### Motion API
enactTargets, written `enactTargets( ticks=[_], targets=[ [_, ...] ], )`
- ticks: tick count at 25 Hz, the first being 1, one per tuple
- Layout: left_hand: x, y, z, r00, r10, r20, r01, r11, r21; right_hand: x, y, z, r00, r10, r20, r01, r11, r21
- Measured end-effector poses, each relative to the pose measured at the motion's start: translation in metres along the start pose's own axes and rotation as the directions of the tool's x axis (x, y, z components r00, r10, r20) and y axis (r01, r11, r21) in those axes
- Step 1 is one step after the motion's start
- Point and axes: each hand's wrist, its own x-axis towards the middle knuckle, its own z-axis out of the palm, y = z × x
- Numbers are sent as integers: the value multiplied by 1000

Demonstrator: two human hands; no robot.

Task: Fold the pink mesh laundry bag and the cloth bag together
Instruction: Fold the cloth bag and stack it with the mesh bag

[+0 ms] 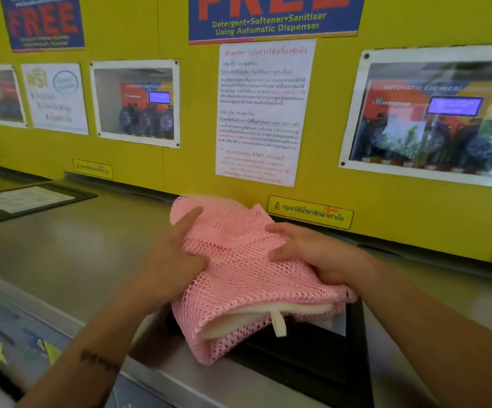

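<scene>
The pink mesh laundry bag [239,278] lies folded in a thick bundle on the steel machine top [71,254]. The cream cloth bag [268,312] is sandwiched inside the fold, its edge and a small loop showing at the near side. My left hand [177,254] holds the bundle's left edge, index finger stretched over the mesh and thumb pressing the top. My right hand [312,254] grips the right edge, fingers on top and thumb tucked under.
A black-framed panel [312,351] sits under the bundle's near end. Another black frame with a notice [27,200] lies at the far left. The yellow wall [180,160] with posters rises just behind. A washer front [18,334] drops below the near edge.
</scene>
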Motion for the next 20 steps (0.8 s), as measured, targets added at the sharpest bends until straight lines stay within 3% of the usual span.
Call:
enactTargets(
  ticks=[2,7,12,16,20],
  targets=[
    [-5,-2,-3,1000,-20,1,20,991,-131,-8,5,2,999,-1,44,-6,988,154],
    [-31,0,-5,997,22,-80,-52,915,-400,-28,12,12,988,-148,-33,152,974,168],
    [-80,7,-22,964,135,-228,-222,880,-421,-85,1,43,935,-336,-111,345,935,75],
    [-140,17,-34,934,188,-303,-305,861,-408,-154,1,70,835,-533,-133,536,844,-15],
    [-253,-10,-21,909,238,-343,-372,834,-408,-231,68,113,750,-656,-87,658,753,3]
  ],
)
